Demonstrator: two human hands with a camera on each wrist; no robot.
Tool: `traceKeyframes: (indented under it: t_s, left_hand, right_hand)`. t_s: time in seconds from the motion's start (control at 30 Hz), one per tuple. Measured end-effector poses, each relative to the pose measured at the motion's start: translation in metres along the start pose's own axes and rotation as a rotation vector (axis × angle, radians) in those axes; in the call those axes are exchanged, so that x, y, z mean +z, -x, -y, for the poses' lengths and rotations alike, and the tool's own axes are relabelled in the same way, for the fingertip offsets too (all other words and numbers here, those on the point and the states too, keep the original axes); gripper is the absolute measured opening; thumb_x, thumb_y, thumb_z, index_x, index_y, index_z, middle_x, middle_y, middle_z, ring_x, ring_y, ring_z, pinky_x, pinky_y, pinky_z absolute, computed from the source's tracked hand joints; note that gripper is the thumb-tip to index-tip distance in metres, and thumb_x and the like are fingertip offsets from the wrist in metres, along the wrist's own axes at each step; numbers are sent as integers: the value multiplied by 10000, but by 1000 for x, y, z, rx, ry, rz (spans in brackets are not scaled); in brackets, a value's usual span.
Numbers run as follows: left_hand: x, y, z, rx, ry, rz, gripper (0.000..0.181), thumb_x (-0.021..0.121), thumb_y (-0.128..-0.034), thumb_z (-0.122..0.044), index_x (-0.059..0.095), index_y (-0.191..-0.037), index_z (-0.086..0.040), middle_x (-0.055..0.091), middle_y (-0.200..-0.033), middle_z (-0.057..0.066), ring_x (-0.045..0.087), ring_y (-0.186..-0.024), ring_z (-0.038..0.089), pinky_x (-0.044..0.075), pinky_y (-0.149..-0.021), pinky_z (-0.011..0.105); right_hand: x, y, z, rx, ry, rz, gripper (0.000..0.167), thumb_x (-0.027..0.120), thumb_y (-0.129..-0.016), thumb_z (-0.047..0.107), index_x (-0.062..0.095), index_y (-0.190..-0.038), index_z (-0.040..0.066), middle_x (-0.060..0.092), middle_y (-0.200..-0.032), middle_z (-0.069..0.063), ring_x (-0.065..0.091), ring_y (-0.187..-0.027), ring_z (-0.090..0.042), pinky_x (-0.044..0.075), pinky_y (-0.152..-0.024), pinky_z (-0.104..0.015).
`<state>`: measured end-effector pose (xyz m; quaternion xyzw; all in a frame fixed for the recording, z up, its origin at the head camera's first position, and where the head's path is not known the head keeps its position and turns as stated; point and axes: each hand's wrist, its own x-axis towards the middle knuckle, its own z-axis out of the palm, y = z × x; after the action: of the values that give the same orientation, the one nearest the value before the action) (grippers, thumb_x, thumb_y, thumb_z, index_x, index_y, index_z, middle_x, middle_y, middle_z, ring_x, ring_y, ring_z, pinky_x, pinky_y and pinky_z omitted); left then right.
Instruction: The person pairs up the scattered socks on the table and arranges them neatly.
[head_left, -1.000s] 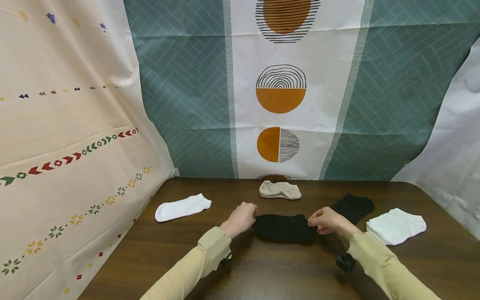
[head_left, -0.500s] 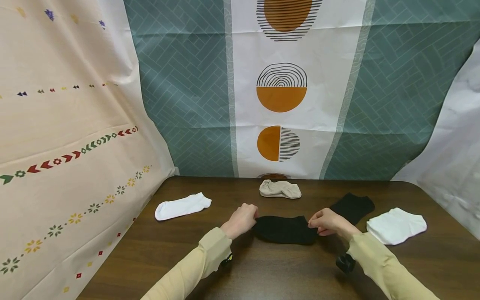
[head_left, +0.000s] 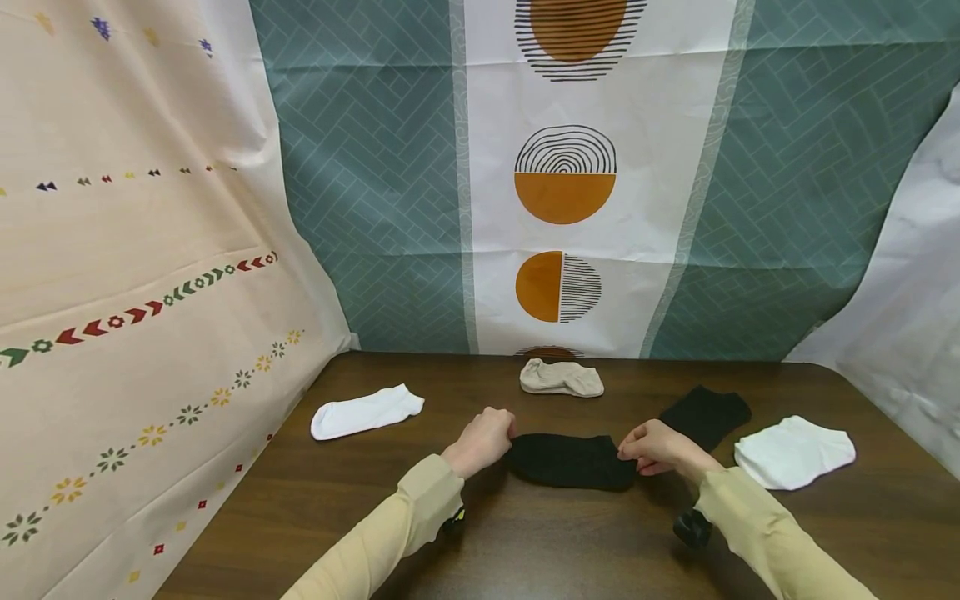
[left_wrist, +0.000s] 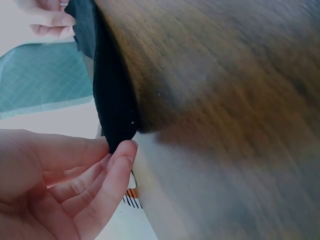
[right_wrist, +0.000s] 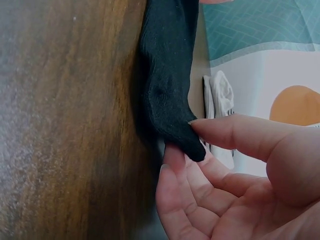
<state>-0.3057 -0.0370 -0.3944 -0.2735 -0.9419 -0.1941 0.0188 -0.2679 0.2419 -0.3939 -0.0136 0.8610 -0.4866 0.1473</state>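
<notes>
Holding the black sock (head_left: 572, 461) across the middle of the table (head_left: 525, 550), by its left end in a pinch of the left hand (head_left: 482, 442) and by its right end between thumb and fingers of the right hand (head_left: 656, 446). Cannot tell whether resting on the table or lifted just off it. Might slip loose, being gripped only by fingertips at the ends; might stretch out of shape if pulled too hard. Could drag the rear black sock (head_left: 708, 417), just behind the right hand, or brush the right white sock (head_left: 795, 452) with the right sleeve (head_left: 757, 517). Set apart from the beige sock (head_left: 561, 379) and the left white sock (head_left: 367, 414), so unlikely to disturb either. Showing no readable brand, label or writing on any sock; bearing only printed shapes on the backdrop (head_left: 360, 150) and side cloth (head_left: 135, 233).
</notes>
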Motion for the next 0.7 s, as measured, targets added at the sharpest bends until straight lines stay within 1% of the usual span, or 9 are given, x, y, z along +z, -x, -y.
traceKeyframes:
  t_s: [0.17, 0.33, 0.5, 0.7]
  left_hand:
    - [-1, 0, 0, 0, 4, 3, 111, 621, -720, 66, 639, -766, -34, 589, -712, 24, 501, -572, 120, 418, -503, 265]
    - [-3, -1, -1, -8, -18, -18, 95, 609, -733, 35, 638, -759, -51, 602, -733, 30, 521, -591, 131, 428, -516, 278]
    - [-5, -3, -3, -26, -38, -28, 75, 612, -773, 2, 636, -755, -67, 583, -705, 1, 524, -579, 122, 428, -504, 270]
    - [-7, -2, -4, -13, -59, -53, 76, 632, -773, -22, 614, -722, -76, 562, -673, -12, 507, -551, 109, 415, -482, 263]
  right_hand:
    - [0, 1, -1, 6, -8, -8, 135, 610, -785, 47, 630, -863, -61, 547, -702, -50, 506, -560, -120, 483, -569, -304]
    - [-2, 2, -2, 4, -4, -21, 134, 615, -798, 47, 637, -864, -67, 570, -718, -49, 522, -580, -133, 487, -579, -312]
    - [-4, 2, -1, -2, -27, -36, 146, 627, -801, 37, 611, -866, -93, 559, -721, -53, 526, -599, -148, 493, -605, -335]
    - [-7, 3, -3, -21, -50, -40, 135, 615, -806, 18, 615, -860, -106, 559, -691, -52, 536, -598, -145, 495, -608, -338]
